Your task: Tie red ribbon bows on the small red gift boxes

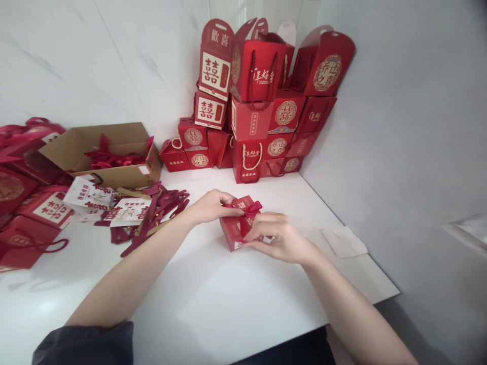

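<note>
Red ribboned box (233, 225) between hands (211, 207) (279, 238), 囍 boxes (208, 110) behind.

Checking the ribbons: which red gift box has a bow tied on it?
The small red box between the left hand and right hand: it wears a red ribbon bow, unlike the stacked red boxes behind.

White tabletop (213, 284) runs back to a corner, where red gift boxes (262, 126) are stacked high, approx 3 tiers, some w/ rope handles. Mid-top sits a small red box (230, 228) tied w/ red ribbon. Along the L side: open kraft carton (102, 157) at bk edge, red gift bags (30, 228) at L edge, white printed cards (129, 212) on a loose heap of dark-red straps (152, 213); white paper sheet (344, 242) lies by R edge.
</note>
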